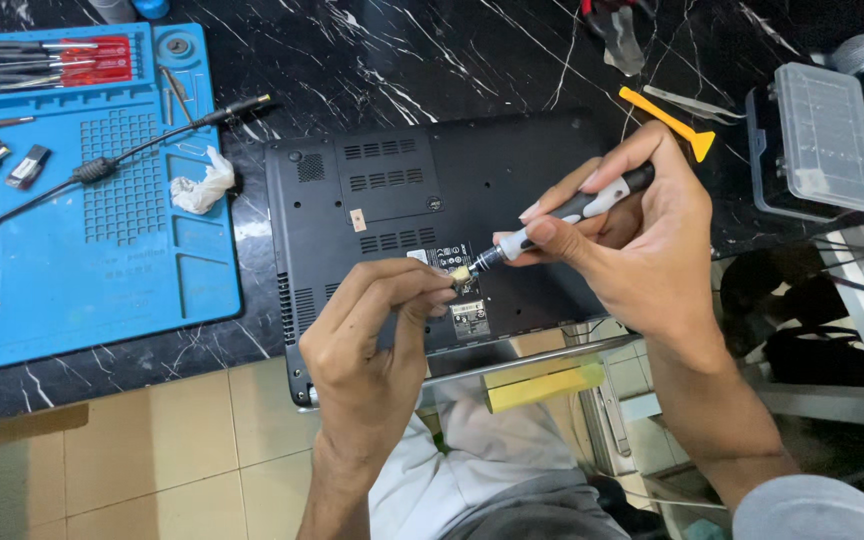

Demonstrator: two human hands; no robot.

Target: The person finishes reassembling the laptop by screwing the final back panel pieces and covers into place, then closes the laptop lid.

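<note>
An upturned black laptop [432, 215] lies base-up on the dark marbled desk [372, 60], its near edge hanging past the desk rim toward the person, which brings the underside close enough for both hands to meet over it.

The right hand [642, 240] comes in from 4 o'clock and wraps a slim grey-and-black electric screwdriver [572, 210], thumb and forefinger pinching the barrel like a pen so the tip [474, 265] slants down toward 8 o'clock. The left hand [372, 340] rises from 6 o'clock, fingers pressed together in a pinch around a small pale piece [459, 275] right at the tip (whether a bit or a screw is too small to tell); held this way, the fingers steady the tip just above the laptop's label area.

At 9 o'clock a blue repair mat [92, 230] keeps loose parts sorted: red-handled screwdrivers [62, 62] in its top tray, a black cable [122, 155] across it. A crumpled white wipe [202, 185] sits just beside the laptop's far left corner. Toward 1 o'clock lie an orange pry tool [667, 122] and metal tweezers [692, 102], with a clear plastic parts box [820, 135] at 2 o'clock, all within the right hand's reach.
</note>
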